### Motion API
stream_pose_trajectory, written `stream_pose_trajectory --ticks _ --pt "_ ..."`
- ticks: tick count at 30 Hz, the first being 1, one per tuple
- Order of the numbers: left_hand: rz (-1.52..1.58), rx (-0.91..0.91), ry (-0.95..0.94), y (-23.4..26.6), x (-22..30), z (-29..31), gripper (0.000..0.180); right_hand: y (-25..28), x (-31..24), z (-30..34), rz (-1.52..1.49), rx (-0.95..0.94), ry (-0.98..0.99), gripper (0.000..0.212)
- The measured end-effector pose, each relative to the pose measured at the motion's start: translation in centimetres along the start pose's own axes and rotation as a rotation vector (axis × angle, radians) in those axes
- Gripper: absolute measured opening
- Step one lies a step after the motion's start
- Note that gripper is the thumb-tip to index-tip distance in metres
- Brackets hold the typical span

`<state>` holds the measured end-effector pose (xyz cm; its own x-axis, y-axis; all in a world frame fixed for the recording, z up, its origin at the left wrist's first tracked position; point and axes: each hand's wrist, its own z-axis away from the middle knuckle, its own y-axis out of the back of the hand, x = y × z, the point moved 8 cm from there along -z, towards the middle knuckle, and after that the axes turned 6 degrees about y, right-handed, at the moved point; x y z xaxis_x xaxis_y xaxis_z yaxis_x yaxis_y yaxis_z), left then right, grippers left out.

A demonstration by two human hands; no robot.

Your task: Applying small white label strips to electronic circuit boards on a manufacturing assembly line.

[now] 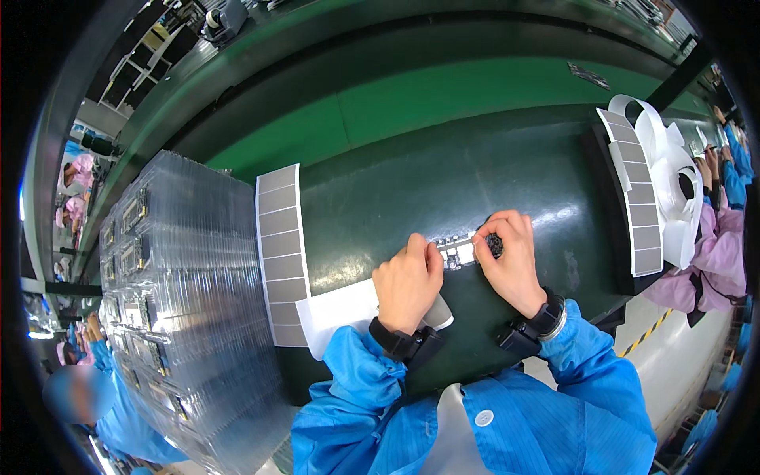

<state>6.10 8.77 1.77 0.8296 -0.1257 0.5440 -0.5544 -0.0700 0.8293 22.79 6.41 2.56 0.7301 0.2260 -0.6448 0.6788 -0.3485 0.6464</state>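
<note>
A small, narrow circuit board with bright metal shields lies low over the dark green tabletop, between my two hands. My left hand is closed, its thumb and forefinger at the board's left end. At the other end my right hand pinches with thumb and forefinger on the board. Beside those fingertips sits a dark, round, textured part, partly covered by the hand; I cannot tell whether it belongs to the board. Under my left wrist lies a white sheet of paper, curled at its edge.
On the left rises a tall stack of clear plastic trays holding circuit boards. Next to it lies a strip of grey rectangular stickers. A similar sticker strip and curled white backing paper are at the right. Co-workers sit on both sides.
</note>
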Motion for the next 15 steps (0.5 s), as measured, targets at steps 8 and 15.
stream_pose_trajectory --ticks 8,15 --pt "-0.009 0.008 -0.021 0.13 0.34 0.01 0.020 -0.05 -0.31 -0.01 0.019 0.023 0.026 0.013" --pt "-0.016 0.017 -0.027 0.03 0.37 0.07 0.021 0.30 -0.10 0.11 -0.004 0.045 0.001 0.015"
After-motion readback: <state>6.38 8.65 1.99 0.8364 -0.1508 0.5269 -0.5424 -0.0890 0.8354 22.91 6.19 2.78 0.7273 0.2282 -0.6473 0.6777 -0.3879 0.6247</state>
